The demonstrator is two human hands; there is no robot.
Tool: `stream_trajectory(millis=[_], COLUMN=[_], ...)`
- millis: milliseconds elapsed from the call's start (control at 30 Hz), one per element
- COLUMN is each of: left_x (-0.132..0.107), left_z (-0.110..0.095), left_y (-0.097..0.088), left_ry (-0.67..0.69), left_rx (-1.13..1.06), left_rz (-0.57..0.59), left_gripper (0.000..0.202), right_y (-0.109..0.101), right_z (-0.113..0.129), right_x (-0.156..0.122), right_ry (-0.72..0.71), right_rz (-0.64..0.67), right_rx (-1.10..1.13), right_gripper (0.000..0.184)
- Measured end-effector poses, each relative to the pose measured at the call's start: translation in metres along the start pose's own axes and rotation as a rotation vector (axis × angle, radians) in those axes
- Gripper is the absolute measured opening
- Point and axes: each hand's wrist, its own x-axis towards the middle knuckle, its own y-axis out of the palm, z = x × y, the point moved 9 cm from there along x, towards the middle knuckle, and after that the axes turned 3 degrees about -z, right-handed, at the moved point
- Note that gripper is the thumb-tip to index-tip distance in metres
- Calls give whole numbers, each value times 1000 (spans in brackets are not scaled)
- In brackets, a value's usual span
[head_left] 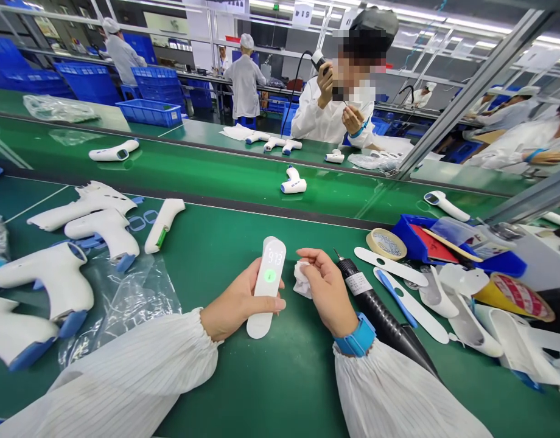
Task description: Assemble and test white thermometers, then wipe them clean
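Note:
My left hand is closed around a white handheld thermometer, held upright with its face toward me. Lit digits and a round green light glow on its front. Just to the right, my right hand pinches a crumpled white tissue, apart from the thermometer. A blue band circles my right wrist. Beside that hand lies a black electric screwdriver, its bit pointing away from me. White thermometer front covers lie to its right.
White thermometer guns and a clear plastic bag lie at left. A tape roll, a blue tray and loose shells crowd the right. Beyond runs a green conveyor carrying thermometers; a co-worker sits across it.

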Motion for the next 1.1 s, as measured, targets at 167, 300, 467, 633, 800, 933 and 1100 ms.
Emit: stream_trajectory(millis=[167, 300, 467, 633, 800, 933, 1100], left_x=[2, 1, 1, 3, 2, 2, 5], left_z=[0, -3, -5, -1, -2, -3, 2], left_y=[-2, 0, 4, 1, 2, 4, -1], left_ry=[3, 32, 67, 61, 40, 38, 33], left_rx=[-21, -79, -136, -100, -123, -165, -153], left_rz=[-23, -14, 20, 10, 0, 9, -19], left_gripper=[36, 43, 42, 40, 42, 44, 42], right_y=[7, 19, 31, 40, 39, 36, 44], right_z=[19, 36, 50, 60, 58, 52, 55], right_x=[-11, -27, -44, -58, -58, -54, -59], right_ry=[-108, -315, -606, -883, -863, -790, -921], right_rz=[39, 99, 102, 120, 98, 77, 124], right_rx=[68, -63, -422, -590, -563, -546, -664], right_gripper=[17, 15, 15, 23, 24, 24, 24])
